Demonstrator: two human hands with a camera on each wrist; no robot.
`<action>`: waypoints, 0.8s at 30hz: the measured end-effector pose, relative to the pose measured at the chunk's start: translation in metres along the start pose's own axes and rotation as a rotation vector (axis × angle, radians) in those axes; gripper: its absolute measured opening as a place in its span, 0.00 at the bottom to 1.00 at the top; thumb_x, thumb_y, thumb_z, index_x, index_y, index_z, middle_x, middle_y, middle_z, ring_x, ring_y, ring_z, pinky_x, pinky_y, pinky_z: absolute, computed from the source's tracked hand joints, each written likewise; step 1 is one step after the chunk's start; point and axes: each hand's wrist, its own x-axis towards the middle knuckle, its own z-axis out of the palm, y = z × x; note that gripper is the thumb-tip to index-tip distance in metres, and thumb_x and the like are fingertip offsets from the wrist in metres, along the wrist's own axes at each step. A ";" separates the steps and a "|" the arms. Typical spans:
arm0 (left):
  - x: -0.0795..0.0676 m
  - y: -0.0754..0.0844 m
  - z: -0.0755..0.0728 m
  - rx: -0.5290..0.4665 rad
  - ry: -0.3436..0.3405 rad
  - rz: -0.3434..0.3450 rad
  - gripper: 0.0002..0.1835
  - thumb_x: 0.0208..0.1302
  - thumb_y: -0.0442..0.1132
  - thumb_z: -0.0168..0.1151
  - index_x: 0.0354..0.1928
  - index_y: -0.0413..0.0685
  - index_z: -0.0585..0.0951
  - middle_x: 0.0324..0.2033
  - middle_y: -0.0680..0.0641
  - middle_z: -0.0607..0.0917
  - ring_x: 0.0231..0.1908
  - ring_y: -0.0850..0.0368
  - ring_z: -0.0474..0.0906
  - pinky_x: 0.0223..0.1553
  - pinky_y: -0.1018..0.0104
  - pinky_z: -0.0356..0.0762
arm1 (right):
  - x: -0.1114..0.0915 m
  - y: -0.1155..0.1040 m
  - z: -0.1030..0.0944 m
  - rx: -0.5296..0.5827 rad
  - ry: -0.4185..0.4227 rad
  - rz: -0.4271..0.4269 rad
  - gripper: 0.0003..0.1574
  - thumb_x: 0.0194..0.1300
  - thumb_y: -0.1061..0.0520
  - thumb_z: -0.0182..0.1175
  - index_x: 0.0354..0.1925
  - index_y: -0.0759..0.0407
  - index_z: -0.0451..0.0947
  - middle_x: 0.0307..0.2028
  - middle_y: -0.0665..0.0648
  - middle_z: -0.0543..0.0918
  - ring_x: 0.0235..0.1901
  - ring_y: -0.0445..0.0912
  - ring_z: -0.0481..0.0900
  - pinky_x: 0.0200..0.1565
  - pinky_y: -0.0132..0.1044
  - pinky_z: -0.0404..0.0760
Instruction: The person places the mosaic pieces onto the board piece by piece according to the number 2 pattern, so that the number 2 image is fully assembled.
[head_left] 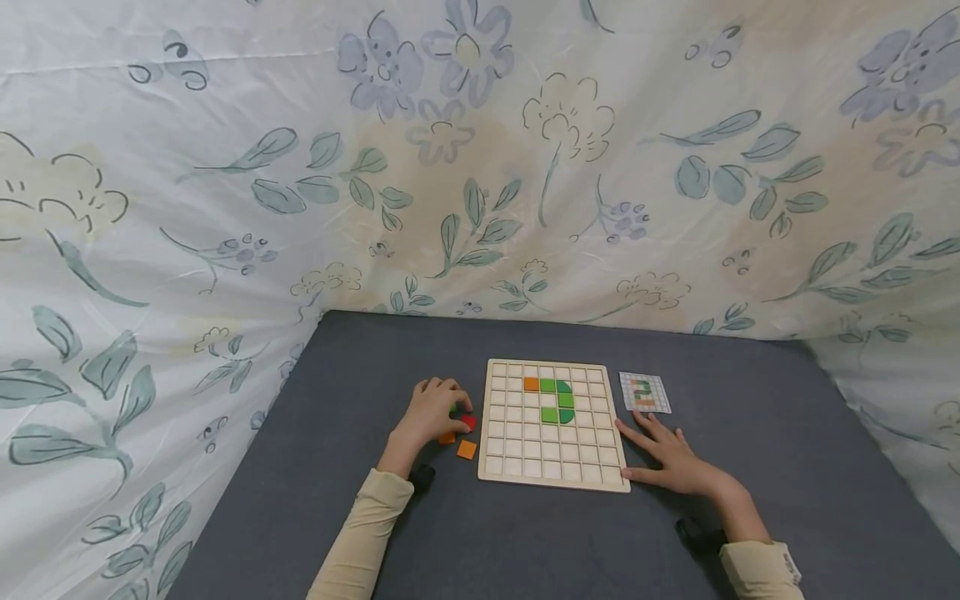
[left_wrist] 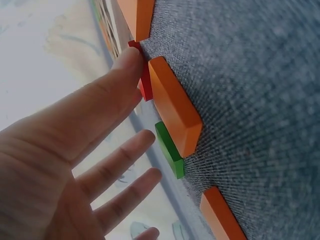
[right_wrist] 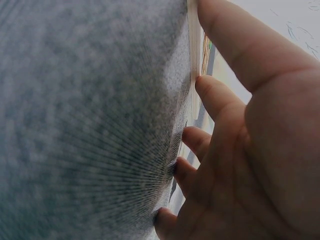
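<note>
My left hand hovers over a small group of tiles left of the board. In the left wrist view its thumb and index fingertips come right at a red tile, while the other fingers spread loosely. Close by lie an orange tile, a green tile and another orange tile. The wooden grid board carries an orange square and several green pieces. My right hand lies with fingers spread, thumb and a fingertip touching the board's right edge.
A small pattern card lies right of the board, near my right fingertips. One orange tile sits between my left hand and the board. Dark grey cloth covers the table, and a floral curtain hangs behind it.
</note>
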 end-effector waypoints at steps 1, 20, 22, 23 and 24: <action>0.000 0.000 0.000 0.002 0.005 0.000 0.15 0.47 0.51 0.72 0.38 0.58 0.83 0.44 0.51 0.77 0.49 0.48 0.69 0.62 0.39 0.53 | 0.000 0.000 0.000 -0.001 0.001 -0.003 0.48 0.58 0.41 0.61 0.70 0.51 0.54 0.69 0.72 0.46 0.66 0.73 0.39 0.55 0.75 0.32; -0.002 0.005 0.002 0.082 0.037 -0.029 0.18 0.44 0.59 0.71 0.34 0.59 0.82 0.42 0.51 0.76 0.48 0.48 0.69 0.61 0.39 0.55 | 0.000 0.000 -0.001 -0.002 -0.002 -0.008 0.48 0.58 0.41 0.61 0.71 0.51 0.54 0.69 0.72 0.46 0.66 0.73 0.39 0.56 0.74 0.32; -0.001 0.005 0.003 0.093 0.039 -0.038 0.18 0.44 0.59 0.71 0.34 0.59 0.82 0.42 0.51 0.76 0.49 0.48 0.69 0.61 0.39 0.55 | 0.000 0.001 0.000 -0.002 -0.001 -0.010 0.48 0.58 0.41 0.61 0.71 0.51 0.54 0.69 0.72 0.46 0.66 0.73 0.39 0.56 0.75 0.32; -0.001 0.005 0.003 0.098 0.041 -0.041 0.18 0.44 0.58 0.71 0.34 0.59 0.82 0.42 0.51 0.76 0.49 0.47 0.69 0.61 0.39 0.55 | 0.000 0.001 0.000 -0.002 -0.002 -0.009 0.48 0.58 0.41 0.61 0.71 0.51 0.54 0.69 0.72 0.46 0.66 0.73 0.39 0.56 0.74 0.32; -0.001 0.004 0.003 0.103 0.040 -0.045 0.18 0.44 0.58 0.71 0.35 0.59 0.82 0.42 0.51 0.76 0.49 0.47 0.69 0.61 0.39 0.55 | 0.000 0.001 0.000 -0.001 -0.001 -0.008 0.48 0.58 0.41 0.61 0.71 0.51 0.54 0.69 0.72 0.46 0.66 0.73 0.39 0.56 0.74 0.32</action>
